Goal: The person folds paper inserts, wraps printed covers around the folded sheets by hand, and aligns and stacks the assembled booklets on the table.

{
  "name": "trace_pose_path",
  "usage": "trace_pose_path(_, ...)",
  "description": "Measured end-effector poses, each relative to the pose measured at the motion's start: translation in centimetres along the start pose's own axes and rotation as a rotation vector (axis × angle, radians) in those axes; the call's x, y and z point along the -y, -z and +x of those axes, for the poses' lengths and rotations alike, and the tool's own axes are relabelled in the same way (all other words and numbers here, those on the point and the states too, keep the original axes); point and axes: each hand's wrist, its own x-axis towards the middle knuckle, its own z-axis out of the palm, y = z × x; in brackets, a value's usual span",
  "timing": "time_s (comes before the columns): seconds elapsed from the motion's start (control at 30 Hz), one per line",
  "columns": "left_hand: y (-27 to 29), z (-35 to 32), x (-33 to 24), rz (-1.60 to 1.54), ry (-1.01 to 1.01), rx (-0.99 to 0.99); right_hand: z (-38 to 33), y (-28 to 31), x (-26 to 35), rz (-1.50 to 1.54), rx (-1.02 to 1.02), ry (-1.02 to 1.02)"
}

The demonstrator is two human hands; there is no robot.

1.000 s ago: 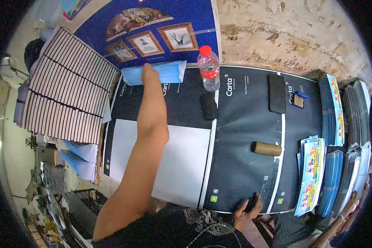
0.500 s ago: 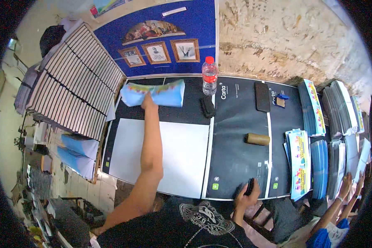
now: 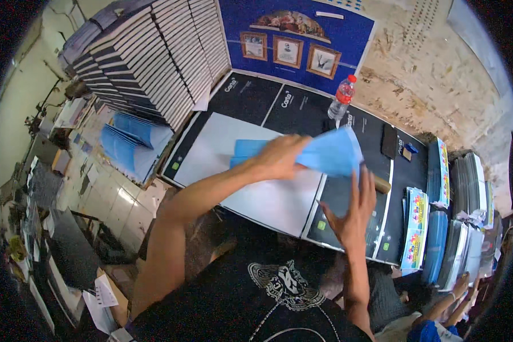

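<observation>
My left hand (image 3: 279,157) grips a bent stack of light blue sheets (image 3: 330,153) and holds it up over the work table (image 3: 256,100). My right hand (image 3: 356,214) is open with fingers spread, just under the right end of the blue stack, touching or nearly touching its edge. Below both hands lies a large white sheet (image 3: 273,199) on the black tabletop.
A clear water bottle with a red cap (image 3: 342,100) stands at the table's back. A black phone (image 3: 389,141) and a brown cylinder (image 3: 382,183) lie to the right. Stacks of printed booklets (image 3: 416,228) line the right edge; tall dark-edged stacks (image 3: 154,51) rise at left.
My left hand has pulled the blue sheets from the table's far edge toward me and lifted them. My right hand has left the table's near edge and risen to the stack.
</observation>
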Motion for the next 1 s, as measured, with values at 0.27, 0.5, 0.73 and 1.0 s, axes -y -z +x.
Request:
trace_pose_path(0.27,-8.4,-1.7,-0.9,0.152,-0.168,0.065,0.8,-6.2,-6.6,-0.148,0.600,0.034)
trace_pose_path(0.5,-2.5,-6.9,3.6,0.151,0.058,0.171,0.4,-2.9,-10.4,-0.030,0.622,-0.045)
trace_pose_path(0.73,-3.7,-10.2,3.1,-0.017,0.128,-0.038,-2.5,-1.7,-8.7,0.248,0.504,-0.165)
trace_pose_path(1.0,-9.2,-14.1,4.8,-0.780,0.341,-0.384,-7.3,-2.7,-11.3,0.824,0.394,-0.403)
